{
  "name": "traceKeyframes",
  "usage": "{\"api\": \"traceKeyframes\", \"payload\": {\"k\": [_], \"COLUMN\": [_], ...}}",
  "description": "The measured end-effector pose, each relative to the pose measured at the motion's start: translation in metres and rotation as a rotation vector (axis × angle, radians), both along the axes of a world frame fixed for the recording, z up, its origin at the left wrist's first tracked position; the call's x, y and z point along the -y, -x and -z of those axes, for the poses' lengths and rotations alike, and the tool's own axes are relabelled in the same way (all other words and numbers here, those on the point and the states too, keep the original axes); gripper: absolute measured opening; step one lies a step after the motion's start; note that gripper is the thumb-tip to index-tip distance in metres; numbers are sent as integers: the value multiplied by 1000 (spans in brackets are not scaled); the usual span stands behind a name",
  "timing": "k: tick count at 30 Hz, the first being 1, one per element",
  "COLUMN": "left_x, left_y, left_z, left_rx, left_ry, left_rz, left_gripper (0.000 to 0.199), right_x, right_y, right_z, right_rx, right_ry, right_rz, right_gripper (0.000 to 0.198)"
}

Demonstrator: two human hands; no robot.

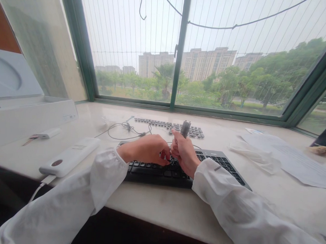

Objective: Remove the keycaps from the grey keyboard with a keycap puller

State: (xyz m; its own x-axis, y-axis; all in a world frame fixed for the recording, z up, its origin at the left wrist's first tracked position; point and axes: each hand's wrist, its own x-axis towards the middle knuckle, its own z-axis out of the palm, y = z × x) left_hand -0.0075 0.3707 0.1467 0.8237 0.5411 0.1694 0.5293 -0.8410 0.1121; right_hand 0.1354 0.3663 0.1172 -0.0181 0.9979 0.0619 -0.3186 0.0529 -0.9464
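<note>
A black keyboard (160, 178) lies near the front edge of the sill, with part of its right side showing bare switches or sockets without caps. My left hand (147, 150) bends over its middle, fingertips pinched together at the keys; a small dark piece shows at the fingertips, too small to name. Beside it, my right hand (185, 152) is closed around a dark grey tool (185, 128) whose notched end points up. The tool's lower end is hidden by the hand and keyboard. Loose black keycaps (199, 132) lie in rows behind the keyboard.
A coiled black cable (127, 126) lies behind my left hand. At left are a white power bank (70, 157) with a cable, a small white object (50, 133) and an open white box (57, 109). Papers (300, 160) and a crumpled clear bag (255, 156) lie right.
</note>
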Motion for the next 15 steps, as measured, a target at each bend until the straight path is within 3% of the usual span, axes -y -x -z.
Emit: {"api": "traceKeyframes", "payload": {"k": [9,15], "left_x": [-6,-11], "left_y": [3,6], "left_z": [7,12], "left_rx": [108,179], "left_ry": [126,214], "left_rz": [-8,33], "left_gripper": [12,11], "right_x": [3,9], "right_y": [2,7], "right_z": [2,9], "right_rx": [-33,75], "right_ry": [-52,-306], "right_rz": [-29,-20], "right_gripper": [52,50]}}
